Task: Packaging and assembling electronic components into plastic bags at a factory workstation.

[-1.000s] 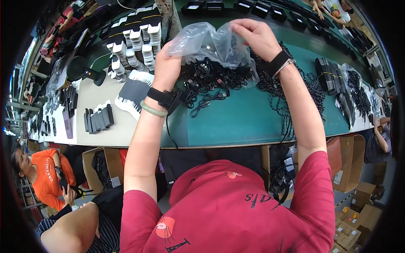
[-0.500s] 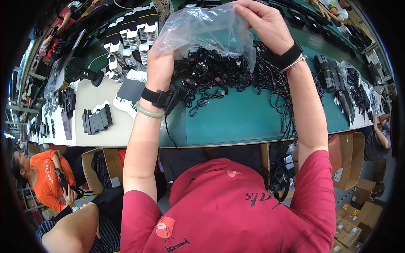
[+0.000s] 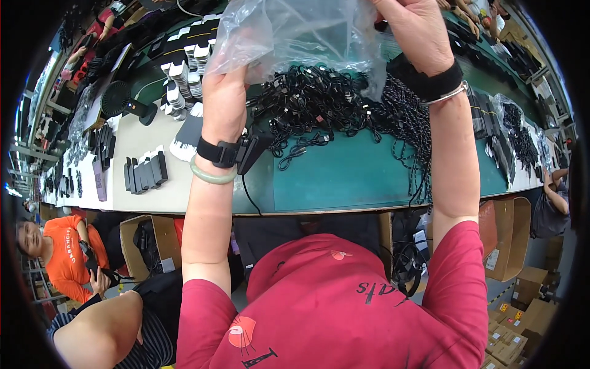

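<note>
A clear plastic bag is stretched between my two raised hands, its top cut off by the picture's upper edge. My left hand grips the bag's left side, with the fingers partly behind the film. At the upper right, my right hand pinches the other side between thumb and fingers. Beneath the bag a heap of black cables with small metal plugs lies on the green mat. Black-and-white braided cords spread beside the heap, below my right wrist.
Stacks of white-and-dark flat pieces stand at the back left, near a small black fan. Dark narrow boxes sit on the pale mat. Open cartons are below the table edge. A person in orange is at the left.
Both hands have moved up and a little further apart, carrying the bag with them. The right hand has shifted right. The person in orange has turned their head.
</note>
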{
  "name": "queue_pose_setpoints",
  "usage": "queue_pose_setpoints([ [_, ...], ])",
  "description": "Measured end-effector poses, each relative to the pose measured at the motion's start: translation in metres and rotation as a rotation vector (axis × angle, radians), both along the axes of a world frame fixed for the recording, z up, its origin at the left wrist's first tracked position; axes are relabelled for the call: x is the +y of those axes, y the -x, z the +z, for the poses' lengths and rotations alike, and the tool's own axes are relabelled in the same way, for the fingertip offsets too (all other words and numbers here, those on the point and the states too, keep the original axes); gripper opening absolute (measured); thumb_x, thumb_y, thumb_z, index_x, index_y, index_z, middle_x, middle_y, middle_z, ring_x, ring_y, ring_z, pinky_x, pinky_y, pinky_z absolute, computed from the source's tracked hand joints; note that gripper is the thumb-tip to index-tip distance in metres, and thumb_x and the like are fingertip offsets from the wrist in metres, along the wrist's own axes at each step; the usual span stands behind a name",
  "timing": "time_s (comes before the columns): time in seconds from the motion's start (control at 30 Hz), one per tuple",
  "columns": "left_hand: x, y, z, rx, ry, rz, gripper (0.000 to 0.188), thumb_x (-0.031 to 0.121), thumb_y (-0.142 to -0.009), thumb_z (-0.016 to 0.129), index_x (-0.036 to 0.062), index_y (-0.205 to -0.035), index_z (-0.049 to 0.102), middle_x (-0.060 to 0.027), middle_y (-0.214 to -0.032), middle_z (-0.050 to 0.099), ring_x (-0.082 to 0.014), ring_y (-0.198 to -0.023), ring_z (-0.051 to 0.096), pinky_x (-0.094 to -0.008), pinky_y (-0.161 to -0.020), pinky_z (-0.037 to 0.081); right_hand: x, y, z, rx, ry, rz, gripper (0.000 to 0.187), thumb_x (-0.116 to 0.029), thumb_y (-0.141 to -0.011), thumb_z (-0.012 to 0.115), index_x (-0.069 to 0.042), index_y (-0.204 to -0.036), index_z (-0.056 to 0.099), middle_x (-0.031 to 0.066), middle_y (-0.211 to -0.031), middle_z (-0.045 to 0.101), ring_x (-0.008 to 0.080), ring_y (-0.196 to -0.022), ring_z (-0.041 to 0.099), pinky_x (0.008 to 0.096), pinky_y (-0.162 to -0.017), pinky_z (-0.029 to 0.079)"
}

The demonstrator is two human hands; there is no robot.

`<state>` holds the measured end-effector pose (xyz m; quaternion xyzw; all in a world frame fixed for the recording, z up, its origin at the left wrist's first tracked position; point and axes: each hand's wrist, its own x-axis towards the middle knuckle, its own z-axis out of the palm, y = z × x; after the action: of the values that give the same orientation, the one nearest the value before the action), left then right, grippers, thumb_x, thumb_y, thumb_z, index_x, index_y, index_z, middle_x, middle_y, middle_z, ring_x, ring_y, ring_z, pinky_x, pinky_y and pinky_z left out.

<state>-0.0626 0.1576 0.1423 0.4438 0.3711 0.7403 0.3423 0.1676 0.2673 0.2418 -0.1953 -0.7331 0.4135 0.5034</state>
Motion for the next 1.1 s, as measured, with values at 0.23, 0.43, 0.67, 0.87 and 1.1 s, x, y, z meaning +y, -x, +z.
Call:
queue_pose_setpoints([
  [0.23, -0.023, -0.013, 0.027, 0.079, -0.019, 0.009, 0.040, 0.010, -0.098, 0.063, 0.0007, -0.136, 0.056, -0.0063, -0.127, 0.063, -0.0142, -0.113, 0.060, -0.0282, -0.094, 0.050, -0.014, -0.001, 0.008, 0.170, -0.110, 0.035, 0.021, -0.012, -0.100, 0.061, 0.000, -0.115, 0.070, -0.0029, -0.096, 0.071, 0.0021, -0.078, 0.060, 0.0164, -0.067, 0.047],
  [0.43, -0.024, -0.046, 0.036, 0.288, 0.029, 0.051, 0.035, 0.012, -0.096, 0.066, 0.0014, -0.129, 0.060, -0.0057, -0.122, 0.065, -0.0128, -0.111, 0.060, -0.0277, -0.093, 0.050, 0.003, 0.006, -0.025, 0.288, -0.199, 0.603, 0.023, -0.013, -0.099, 0.062, -0.001, -0.117, 0.070, -0.0021, -0.097, 0.071, 0.0042, -0.081, 0.062, 0.0186, -0.070, 0.049],
  [0.67, -0.003, -0.062, -0.006, 0.017, 0.136, -0.159, 0.033, 0.012, -0.094, 0.069, 0.0021, -0.124, 0.060, -0.0055, -0.116, 0.066, -0.0144, -0.106, 0.062, -0.0298, -0.090, 0.051, -0.032, -0.012, -0.054, -0.069, -0.111, 0.080, 0.034, -0.012, -0.097, 0.060, -0.006, -0.130, 0.064, 0.0065, -0.114, 0.069, 0.0087, -0.084, 0.064, 0.0255, -0.075, 0.053],
  [0.87, -0.004, -0.043, -0.018, -0.253, 0.124, -0.210, 0.030, 0.011, -0.096, 0.066, 0.0040, -0.125, 0.060, -0.0063, -0.117, 0.066, -0.0172, -0.106, 0.064, -0.0327, -0.092, 0.052, -0.039, -0.063, -0.117, -0.494, 0.293, 0.008, 0.050, -0.010, -0.088, 0.065, -0.007, -0.138, 0.057, 0.0107, -0.130, 0.061, 0.0135, -0.082, 0.063, 0.0276, -0.077, 0.053],
  [1.1, -0.018, -0.036, -0.010, -0.421, 0.066, -0.389, 0.034, 0.011, -0.098, 0.061, 0.0042, -0.131, 0.057, -0.0080, -0.126, 0.064, -0.0213, -0.117, 0.061, -0.0383, -0.105, 0.046, -0.049, -0.073, -0.183, -0.819, -0.124, -0.209, 0.036, -0.013, -0.087, 0.067, -0.005, -0.123, 0.064, 0.0126, -0.111, 0.061, 0.0281, -0.083, 0.066, 0.0370, -0.077, 0.054],
])
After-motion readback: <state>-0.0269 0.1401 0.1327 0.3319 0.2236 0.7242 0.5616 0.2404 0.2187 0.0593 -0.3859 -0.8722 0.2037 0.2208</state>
